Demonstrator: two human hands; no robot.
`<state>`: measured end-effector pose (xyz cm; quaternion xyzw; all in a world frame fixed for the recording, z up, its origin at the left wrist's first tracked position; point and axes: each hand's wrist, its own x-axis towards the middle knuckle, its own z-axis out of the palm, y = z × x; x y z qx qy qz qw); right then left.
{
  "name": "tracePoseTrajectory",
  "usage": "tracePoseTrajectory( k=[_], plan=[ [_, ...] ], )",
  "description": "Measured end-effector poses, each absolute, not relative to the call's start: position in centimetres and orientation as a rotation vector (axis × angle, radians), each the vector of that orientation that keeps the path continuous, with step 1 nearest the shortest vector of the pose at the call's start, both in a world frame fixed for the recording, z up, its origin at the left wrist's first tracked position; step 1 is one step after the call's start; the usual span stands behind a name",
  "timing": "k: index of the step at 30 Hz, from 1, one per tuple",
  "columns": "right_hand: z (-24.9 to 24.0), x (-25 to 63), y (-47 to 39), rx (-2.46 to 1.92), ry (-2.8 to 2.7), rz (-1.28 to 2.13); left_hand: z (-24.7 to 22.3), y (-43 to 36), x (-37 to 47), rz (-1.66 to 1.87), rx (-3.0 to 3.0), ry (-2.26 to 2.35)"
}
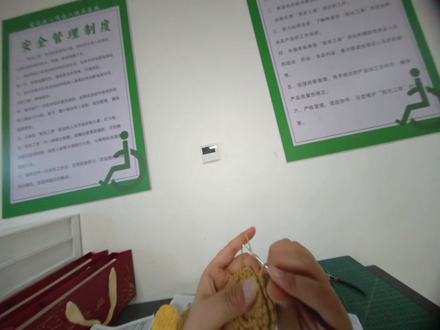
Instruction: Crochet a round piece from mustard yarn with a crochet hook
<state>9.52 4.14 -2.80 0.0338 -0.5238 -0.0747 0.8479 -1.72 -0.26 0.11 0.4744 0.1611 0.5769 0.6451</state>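
Holds a tan crocheted piece [258,312] low in view, between palms, pinched under the thumb of the left hand [218,298], with yarn [242,259] over its extended index finger; pinches a silver hook [256,257] in the right hand [302,277], slanting lengthwise up-left toward that yarn.

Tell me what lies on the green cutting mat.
On the green cutting mat lies a dark-handled tool with red accents. The right hand covers part of the mat's left side; anything behind it cannot be seen.
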Motion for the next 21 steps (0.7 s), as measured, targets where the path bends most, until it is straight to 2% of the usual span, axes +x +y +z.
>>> tracePoseTrajectory(
  k=[4, 10, 12, 16, 21],
  plan=[
    [-2.8, 8.9, 3.7, 0.134, -1.031, 0.557, 0.2, 0.6, -2.4, 1.225, 1.140, 0.244],
    [-1.8, 10.5, 3.2, 0.193, -1.031, 1.284, 0.0, 0.3, -2.5, 1.307, 1.225, 0.309],
    [-1.5, 10.5, 3.2, 0.177, -1.026, 1.426, -0.1, -0.2, -2.2, 1.414, 1.264, 0.363],
    [-1.5, 10.0, 3.1, 0.134, -1.077, 1.279, -0.1, -1.0, -1.4, 1.622, 1.301, 0.445],
    [-2.0, 9.8, 3.5, 0.132, -1.180, 0.940, -0.2, -1.1, -1.4, 1.631, 1.288, 0.517]
  ],
)
